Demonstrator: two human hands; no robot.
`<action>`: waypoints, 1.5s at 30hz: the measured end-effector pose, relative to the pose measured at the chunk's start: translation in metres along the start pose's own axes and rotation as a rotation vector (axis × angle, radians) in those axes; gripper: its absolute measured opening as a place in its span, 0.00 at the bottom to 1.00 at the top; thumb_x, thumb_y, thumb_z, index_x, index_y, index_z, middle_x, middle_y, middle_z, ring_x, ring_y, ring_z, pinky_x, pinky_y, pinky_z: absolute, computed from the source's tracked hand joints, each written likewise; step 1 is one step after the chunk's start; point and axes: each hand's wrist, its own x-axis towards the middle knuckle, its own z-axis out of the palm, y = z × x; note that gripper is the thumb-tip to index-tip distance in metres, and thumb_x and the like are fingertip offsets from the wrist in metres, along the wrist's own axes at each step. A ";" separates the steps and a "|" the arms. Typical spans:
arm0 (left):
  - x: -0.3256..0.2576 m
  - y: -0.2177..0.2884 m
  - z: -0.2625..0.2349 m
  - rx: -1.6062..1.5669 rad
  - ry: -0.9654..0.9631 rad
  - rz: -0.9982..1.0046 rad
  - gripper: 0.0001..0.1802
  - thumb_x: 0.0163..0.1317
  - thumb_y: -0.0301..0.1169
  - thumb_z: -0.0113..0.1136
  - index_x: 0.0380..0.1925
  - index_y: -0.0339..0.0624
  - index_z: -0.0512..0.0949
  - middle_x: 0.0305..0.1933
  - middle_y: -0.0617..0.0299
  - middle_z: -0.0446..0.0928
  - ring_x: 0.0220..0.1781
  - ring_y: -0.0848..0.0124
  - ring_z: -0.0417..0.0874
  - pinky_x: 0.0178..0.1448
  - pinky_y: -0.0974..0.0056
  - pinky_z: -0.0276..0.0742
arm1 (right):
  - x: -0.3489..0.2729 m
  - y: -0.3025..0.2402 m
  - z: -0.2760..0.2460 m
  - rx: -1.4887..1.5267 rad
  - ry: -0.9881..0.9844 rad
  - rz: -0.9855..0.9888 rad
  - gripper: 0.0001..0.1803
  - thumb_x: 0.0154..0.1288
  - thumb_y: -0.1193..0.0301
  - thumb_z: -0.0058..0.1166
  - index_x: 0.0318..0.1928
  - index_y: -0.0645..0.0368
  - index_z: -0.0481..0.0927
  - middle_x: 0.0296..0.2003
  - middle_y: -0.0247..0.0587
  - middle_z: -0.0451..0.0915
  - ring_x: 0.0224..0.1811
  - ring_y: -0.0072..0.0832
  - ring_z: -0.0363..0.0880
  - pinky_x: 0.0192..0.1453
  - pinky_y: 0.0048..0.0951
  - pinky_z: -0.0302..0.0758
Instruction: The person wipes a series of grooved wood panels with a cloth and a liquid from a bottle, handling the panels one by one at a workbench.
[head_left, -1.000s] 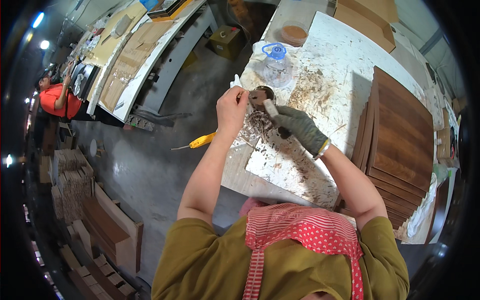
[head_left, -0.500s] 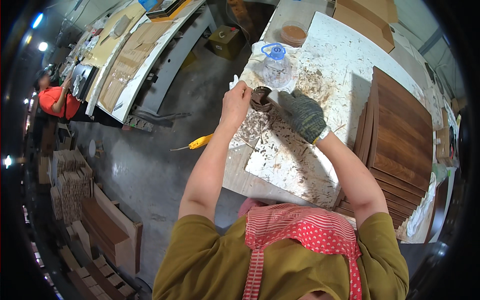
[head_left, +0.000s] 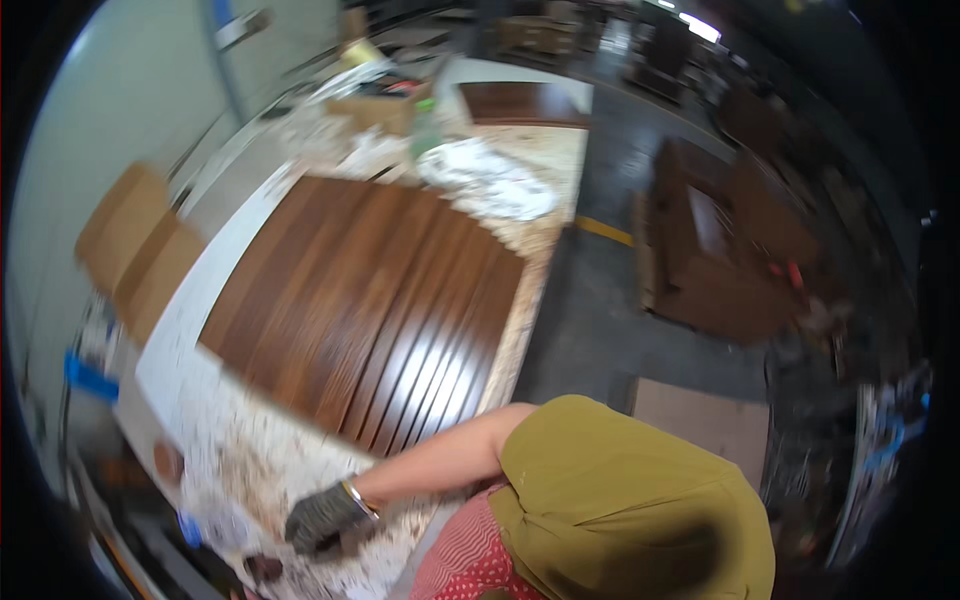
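Table (head_left: 180,390): white top, brown smears and crumbs (head_left: 262,452) toward the near end. Grit carried off it could scratch whatever is slid across.

Panels (head_left: 350,290): overlapping glossy brown fan, filling the middle of the table. No clamp or stop visible, so a knock could make them slide and spoil the spacing. Right forearm (head_left: 440,462) crosses in front of the fan's near corner; contact can't be told. An elbow swing is the likeliest cause of a shove.

Carton (head_left: 140,245): open, at the left edge of the table, well apart from the hand. Low risk.

Plastic (head_left: 490,180): white, crumpled, by the fan's far right side. Could snag on a panel if one is pulled that way.

Right hand (head_left: 330,517): dark glove, fingers curled in; blur hides whether they are clamped on anything, cannot tell. A dirty glove could mark the gloss. Left hand can't be made out, so its fingers can't be told either.

Bottle (head_left: 220,520): clear, blue top, left of the glove. A sideways sweep could tip it.

Cup (head_left: 263,569): dark, round, near the lower edge of the view, just beside the glove, apparently on the table. Head camera is aimed at the panels, so a blind reach could knock it and spill any contents.
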 end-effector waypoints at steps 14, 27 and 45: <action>0.010 0.308 0.141 -0.515 -0.386 0.787 0.19 0.68 0.40 0.48 0.42 0.34 0.78 0.43 0.47 0.79 0.44 0.57 0.78 0.51 0.58 0.73 | -0.320 -0.148 -0.056 0.895 1.041 -0.013 0.09 0.57 0.66 0.57 0.28 0.56 0.74 0.27 0.29 0.70 0.29 0.18 0.72 0.30 0.20 0.75; 0.044 0.366 0.207 -0.317 -0.452 1.195 0.14 0.65 0.29 0.48 0.47 0.32 0.73 0.52 0.48 0.72 0.55 0.54 0.73 0.61 0.58 0.66 | -0.452 -0.121 -0.035 -0.488 1.293 0.127 0.13 0.63 0.67 0.54 0.45 0.60 0.76 0.35 0.32 0.77 0.37 0.20 0.76 0.41 0.26 0.77; 0.017 0.379 0.202 -0.133 -0.341 1.102 0.14 0.65 0.36 0.50 0.48 0.44 0.74 0.56 0.57 0.71 0.59 0.58 0.70 0.62 0.59 0.65 | -0.453 -0.100 -0.157 -1.219 1.330 0.875 0.24 0.60 0.63 0.52 0.57 0.54 0.73 0.53 0.49 0.74 0.56 0.42 0.72 0.59 0.37 0.69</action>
